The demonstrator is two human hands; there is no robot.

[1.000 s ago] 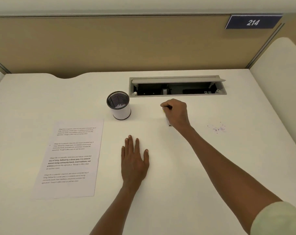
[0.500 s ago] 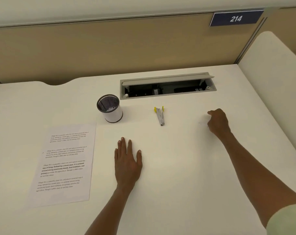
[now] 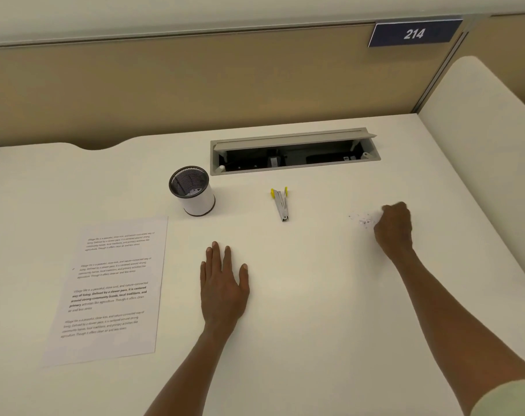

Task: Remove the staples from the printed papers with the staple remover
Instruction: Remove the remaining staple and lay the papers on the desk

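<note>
Left hand (image 3: pixel 223 291) flat on desk (image 3: pixel 315 310), right hand (image 3: pixel 395 226) curled (perhaps pinching) beside scattered staples (image 3: pixel 362 219)

The staple remover (image 3: pixel 280 204) is a slim metal tool with two small yellow tabs at its far end. It lies flat on the white counter (image 3: pixel 315 295), its long axis running roughly away from the viewer and its narrow metal tip nearest. No hand touches it.

The printed papers (image 3: pixel 111 288) lie flat, well to the left of the staple remover and nearer the viewer. The top white sheet carries four blocks of text, the third partly in bold, and is turned slightly clockwise.

A scatter of tiny staples (image 3: pixel 362 219) lies on the counter well to the right of the staple remover.
</note>
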